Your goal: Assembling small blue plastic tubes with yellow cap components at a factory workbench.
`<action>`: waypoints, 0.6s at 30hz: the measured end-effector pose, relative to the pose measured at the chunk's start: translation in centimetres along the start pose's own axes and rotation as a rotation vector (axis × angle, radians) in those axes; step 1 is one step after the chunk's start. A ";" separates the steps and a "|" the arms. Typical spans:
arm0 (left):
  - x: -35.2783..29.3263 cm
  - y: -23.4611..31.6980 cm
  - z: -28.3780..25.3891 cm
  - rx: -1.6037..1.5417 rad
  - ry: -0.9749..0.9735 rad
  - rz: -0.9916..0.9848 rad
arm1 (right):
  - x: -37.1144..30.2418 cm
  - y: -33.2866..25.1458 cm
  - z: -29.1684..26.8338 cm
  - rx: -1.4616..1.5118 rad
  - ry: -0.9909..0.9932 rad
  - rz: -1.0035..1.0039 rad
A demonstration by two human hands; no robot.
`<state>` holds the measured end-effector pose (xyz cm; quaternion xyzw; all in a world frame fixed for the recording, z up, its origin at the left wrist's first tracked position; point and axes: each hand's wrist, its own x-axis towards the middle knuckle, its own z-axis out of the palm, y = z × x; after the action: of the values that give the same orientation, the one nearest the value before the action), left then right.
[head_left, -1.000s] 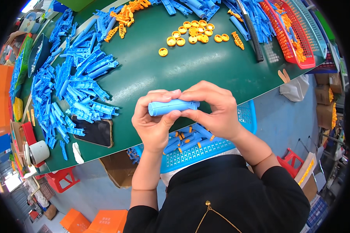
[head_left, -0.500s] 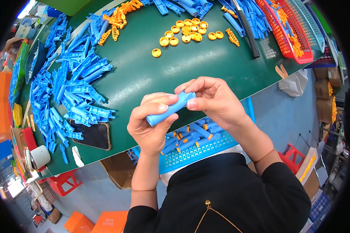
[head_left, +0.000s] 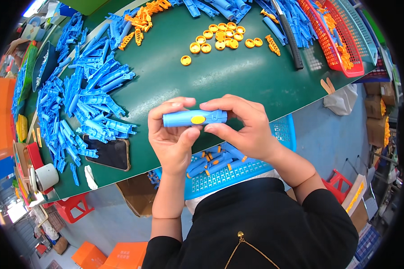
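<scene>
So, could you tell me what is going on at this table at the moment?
A person holds a blue plastic tube with an orange button level in both hands, the left hand at one end and the right hand at the other. Loose blue parts and orange caps lie on the green table. A blue basket on the lap holds similar pieces.

A dark phone [head_left: 107, 153], screen black and blank, is lying flat on the green table [head_left: 175, 85] left of my hands. Brown cardboard boxes [head_left: 373, 107] are sitting on the floor at far right, orange cartons [head_left: 104, 255] showing at the bottom left.
</scene>
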<state>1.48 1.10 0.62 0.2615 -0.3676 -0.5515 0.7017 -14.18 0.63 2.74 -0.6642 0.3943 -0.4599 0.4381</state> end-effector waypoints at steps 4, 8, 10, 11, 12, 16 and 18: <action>-0.1 0.2 -0.7 0.013 -0.048 -0.125 | 0.4 0.1 0.2 -0.025 0.095 -0.137; -0.3 0.0 -0.8 0.141 -0.085 0.019 | 0.2 0.8 -0.3 -0.085 0.025 -0.218; -0.4 0.1 -0.5 0.194 -0.102 0.064 | 0.1 0.9 -0.4 0.066 -0.033 -0.092; -0.3 -0.1 -0.5 0.249 -0.102 0.112 | 0.2 1.0 -0.3 0.067 -0.036 -0.101; -0.3 -0.2 -0.4 0.304 -0.102 0.161 | 0.2 0.9 -0.1 0.329 0.012 0.039; -0.6 0.0 -0.1 0.570 -0.269 0.154 | 0.0 0.9 -0.9 0.679 0.153 0.345; -0.8 0.2 0.2 0.278 -0.244 -0.225 | -0.3 1.0 -1.4 0.686 0.124 0.322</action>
<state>1.33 1.90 0.76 0.3263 -0.4909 -0.5980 0.5431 -15.74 0.34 1.98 -0.3794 0.3426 -0.5297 0.6769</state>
